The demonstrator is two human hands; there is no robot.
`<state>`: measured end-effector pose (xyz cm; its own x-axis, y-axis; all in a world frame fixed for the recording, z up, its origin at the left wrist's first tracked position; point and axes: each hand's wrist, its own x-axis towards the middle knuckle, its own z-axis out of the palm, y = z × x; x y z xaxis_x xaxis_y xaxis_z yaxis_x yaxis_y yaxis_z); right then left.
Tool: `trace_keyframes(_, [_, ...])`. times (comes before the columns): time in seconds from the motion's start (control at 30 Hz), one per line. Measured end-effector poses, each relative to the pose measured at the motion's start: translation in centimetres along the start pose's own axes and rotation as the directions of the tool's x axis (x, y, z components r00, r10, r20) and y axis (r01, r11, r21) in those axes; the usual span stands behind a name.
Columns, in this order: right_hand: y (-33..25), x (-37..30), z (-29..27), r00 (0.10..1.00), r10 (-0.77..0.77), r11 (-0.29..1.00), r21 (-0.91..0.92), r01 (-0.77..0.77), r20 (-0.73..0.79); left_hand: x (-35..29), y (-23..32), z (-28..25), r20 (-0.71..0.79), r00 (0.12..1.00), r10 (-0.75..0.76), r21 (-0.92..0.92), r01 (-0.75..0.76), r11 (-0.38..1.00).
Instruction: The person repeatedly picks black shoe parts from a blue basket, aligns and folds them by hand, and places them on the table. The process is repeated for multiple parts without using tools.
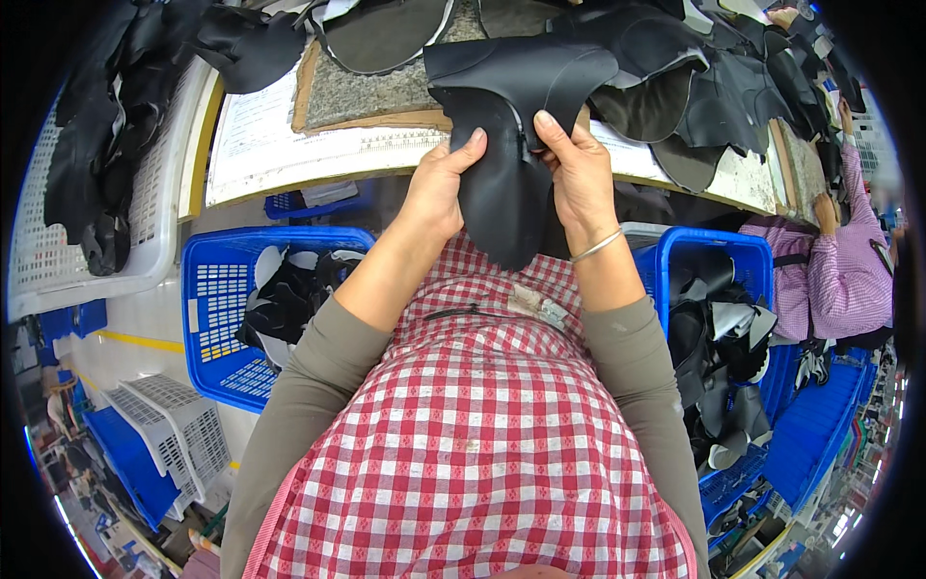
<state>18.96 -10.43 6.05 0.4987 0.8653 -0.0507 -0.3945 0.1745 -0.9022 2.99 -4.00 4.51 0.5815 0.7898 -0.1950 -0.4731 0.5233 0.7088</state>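
A black leather shoe upper piece (506,207) hangs between my hands over the near edge of the worktable. It is wide at the top, narrows to a rounded tongue shape below, and shows a stitched seam near the middle. My left hand (446,179) grips its left side, thumb lying on top. My right hand (579,174) holds the right side close to the seam, thumb on the front. The fingers behind the leather are hidden. Past the piece lies a grey speckled board (371,92) on the table.
More black leather pieces (728,101) pile up on the table's right. A white crate (145,241) with black pieces stands at left. Blue baskets of pieces flank me, one left (217,333), one right (719,236). A person in a pink checked top (849,280) works at far right.
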Motion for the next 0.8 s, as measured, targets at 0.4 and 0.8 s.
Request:
trace_keyframes(0.4, [0.6,0.4,-0.7,1.000,-0.004,0.995,-0.095,0.005,0.019,0.8,1.9,-0.6,0.042,0.940,0.339,0.569,-0.302,0.765])
trace_keyframes(0.8, [0.3,-0.6,-0.3,1.000,-0.015,0.984,-0.179,0.015,0.001,0.3,0.2,-0.3,-0.082,0.996,0.046,-0.072,-0.052,0.996])
